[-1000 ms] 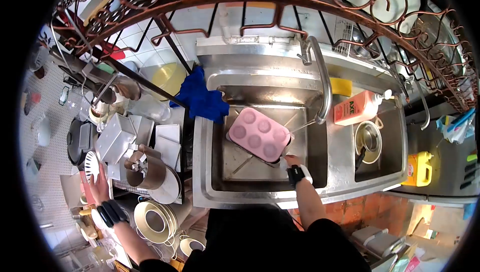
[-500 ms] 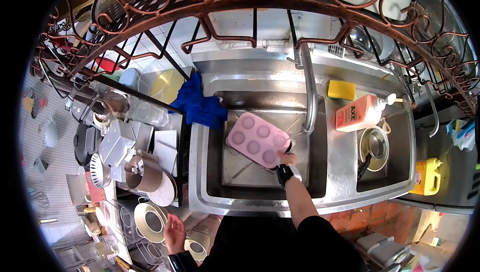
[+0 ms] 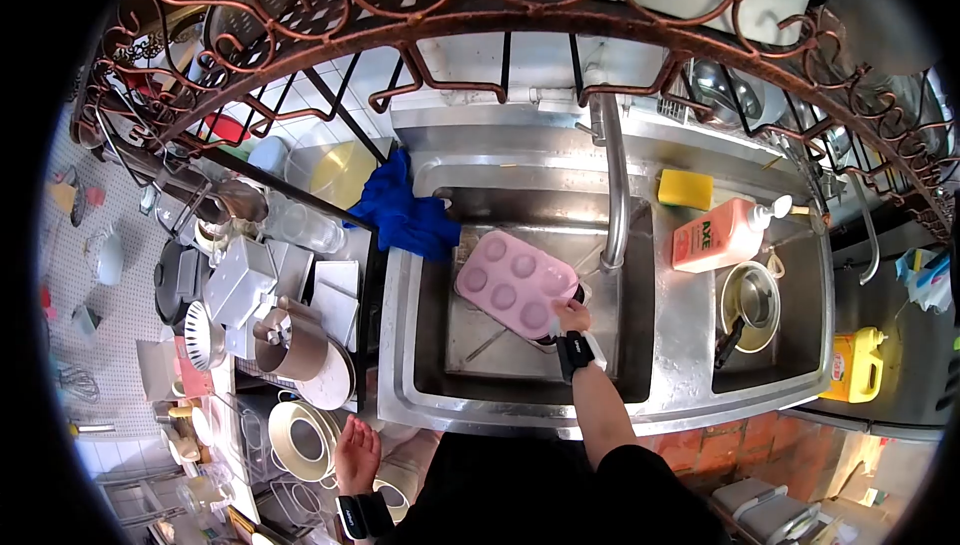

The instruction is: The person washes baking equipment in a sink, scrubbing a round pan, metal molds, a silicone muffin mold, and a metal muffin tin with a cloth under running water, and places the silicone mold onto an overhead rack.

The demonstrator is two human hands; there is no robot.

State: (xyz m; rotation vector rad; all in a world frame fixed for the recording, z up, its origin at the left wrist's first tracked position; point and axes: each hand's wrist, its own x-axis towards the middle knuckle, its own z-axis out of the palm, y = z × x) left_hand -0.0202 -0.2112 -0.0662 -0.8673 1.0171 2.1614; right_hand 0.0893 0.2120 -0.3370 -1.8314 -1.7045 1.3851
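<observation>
A pink muffin mould (image 3: pixel 513 282) with six round cups lies tilted in the large left basin of the steel sink (image 3: pixel 500 407). My right hand (image 3: pixel 572 317) grips the mould's lower right corner, thumb on top. Low on the left, in front of the counter's edge, my left hand (image 3: pixel 357 453) is empty with its fingers apart, beside some cream pots (image 3: pixel 302 440). A white ridged bowl (image 3: pixel 204 335) stands among the dishes at the left. The curved faucet (image 3: pixel 615 185) hangs over the basin.
Right of the basin are a yellow sponge (image 3: pixel 685 189), a pink soap bottle (image 3: pixel 717 235) and a pot (image 3: pixel 751 305) in the small basin. A blue cloth (image 3: pixel 404 210) drapes over the sink's left edge. A metal rack (image 3: pixel 400 30) crosses overhead.
My left hand has let go of the white ridged bowl among the dishes and moved down and right, towards my body. My right hand has closed on the mould's corner.
</observation>
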